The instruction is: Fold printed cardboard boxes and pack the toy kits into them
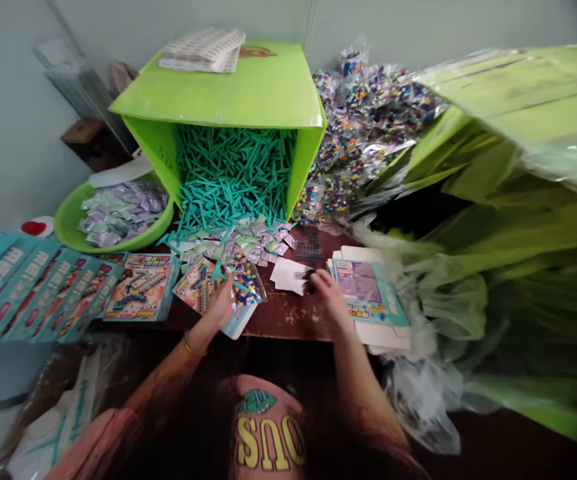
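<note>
Teal-edged printed card [199,283] and bead packet [246,279] under left hand [222,301], fingers spread flat, on brown table [288,313]. Right hand [324,287] pinching a small dark piece [308,275] beside white papers [288,273].

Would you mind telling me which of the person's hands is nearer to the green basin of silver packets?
Left. The left hand lies right of and below the green basin; the right hand is farther right.
</note>
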Action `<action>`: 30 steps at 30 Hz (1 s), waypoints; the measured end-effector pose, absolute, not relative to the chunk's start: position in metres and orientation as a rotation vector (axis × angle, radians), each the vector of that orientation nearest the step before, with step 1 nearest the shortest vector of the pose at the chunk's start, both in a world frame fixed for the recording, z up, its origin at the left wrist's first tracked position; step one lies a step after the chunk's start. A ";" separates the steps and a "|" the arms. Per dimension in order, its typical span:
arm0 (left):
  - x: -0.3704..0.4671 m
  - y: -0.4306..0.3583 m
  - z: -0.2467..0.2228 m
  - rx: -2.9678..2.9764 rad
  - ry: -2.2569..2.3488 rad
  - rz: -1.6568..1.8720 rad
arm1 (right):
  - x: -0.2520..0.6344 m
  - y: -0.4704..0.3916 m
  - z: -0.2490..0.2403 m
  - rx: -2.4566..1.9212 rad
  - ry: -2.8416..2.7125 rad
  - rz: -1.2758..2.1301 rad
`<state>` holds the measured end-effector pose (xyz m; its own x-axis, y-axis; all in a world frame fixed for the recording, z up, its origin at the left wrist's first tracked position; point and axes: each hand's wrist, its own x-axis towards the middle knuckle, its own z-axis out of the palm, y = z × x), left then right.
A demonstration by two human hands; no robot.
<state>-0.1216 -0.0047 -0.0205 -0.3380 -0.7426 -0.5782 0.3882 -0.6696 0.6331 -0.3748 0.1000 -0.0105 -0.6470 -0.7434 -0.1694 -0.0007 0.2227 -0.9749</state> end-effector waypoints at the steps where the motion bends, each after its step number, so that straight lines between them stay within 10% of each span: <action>1: -0.120 -0.001 -0.021 1.158 -0.520 -2.055 | -0.350 0.103 -0.012 -0.649 1.779 -1.446; 30: -0.106 0.044 0.004 1.067 -1.524 -1.657 | -0.227 0.094 -0.005 -0.933 2.008 -1.274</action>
<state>-0.1058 0.0440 0.0042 -0.4669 -0.8729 -0.1415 -0.0681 -0.1240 0.9899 -0.2274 0.0936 -0.0046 -0.5882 -0.8023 -0.1016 -0.2500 0.2999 -0.9206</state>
